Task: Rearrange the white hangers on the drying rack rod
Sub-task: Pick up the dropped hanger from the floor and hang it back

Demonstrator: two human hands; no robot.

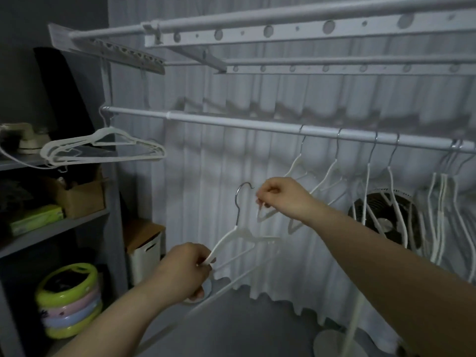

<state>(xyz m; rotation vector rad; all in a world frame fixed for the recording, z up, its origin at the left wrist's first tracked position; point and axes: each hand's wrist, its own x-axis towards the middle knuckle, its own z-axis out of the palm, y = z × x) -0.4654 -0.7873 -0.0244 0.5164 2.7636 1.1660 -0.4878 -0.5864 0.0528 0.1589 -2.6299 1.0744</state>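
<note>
White plastic with a curved chrome hook on top: the hanger [239, 232] in hand is hanging free of the pale metal drying rack rod [231, 122]. It is sitting below the rod and left of the row of matching white hangers [329, 171] along the rod's right half. The left hand [185, 269] is pinching the tip of the hanger's lower left shoulder between curled fingers. The right hand [280, 199] is pinching a thin white piece just right of the hook, fingers curled tight.

To do this step well, I judge the person should be keeping the hanger level. The hook should be going over the bare stretch of rod between the row and the bundle of white hangers [51, 152] at the far left end, with both hands letting go only once it is seating.

Whether the right hand is gripping this hanger's far shoulder or a neighbour's corner is hard to make out in the dim light. The frame edge is cutting off the rightmost hangers, which are partly hiding a dark round fan [381, 202].
</note>
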